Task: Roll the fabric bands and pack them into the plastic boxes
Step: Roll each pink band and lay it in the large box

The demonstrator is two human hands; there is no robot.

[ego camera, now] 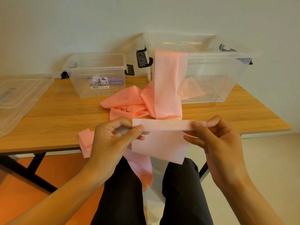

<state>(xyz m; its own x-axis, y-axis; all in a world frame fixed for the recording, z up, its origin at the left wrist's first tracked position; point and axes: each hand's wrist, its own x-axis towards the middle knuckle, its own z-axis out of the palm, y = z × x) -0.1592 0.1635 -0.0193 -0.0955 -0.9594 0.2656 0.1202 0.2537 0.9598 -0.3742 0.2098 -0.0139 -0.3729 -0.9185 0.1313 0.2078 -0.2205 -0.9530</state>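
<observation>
Two hands, head view — left hand (pixel 112 138) and right hand (pixel 217 137), each grip pinching, thumb over fingers, one end of a narrow folded strip of the pink fabric band (pixel 165 95), held level between them.
Below the grip: the band's loose end hangs over dark trousers (pixel 123 192).
Beyond the grip: the rest of the band lies heaped on the wooden surface (pixel 65 114), with one length rising over the front rim of the large plastic box (pixel 215 78), which is open.
Beyond and left of the left grip: small plastic box (pixel 84 88), open — purple rolls (pixel 116 81) inside at its right end.
Far left of the grip: clear lid (pixel 21 95), lying flat at the surface's left end.
</observation>
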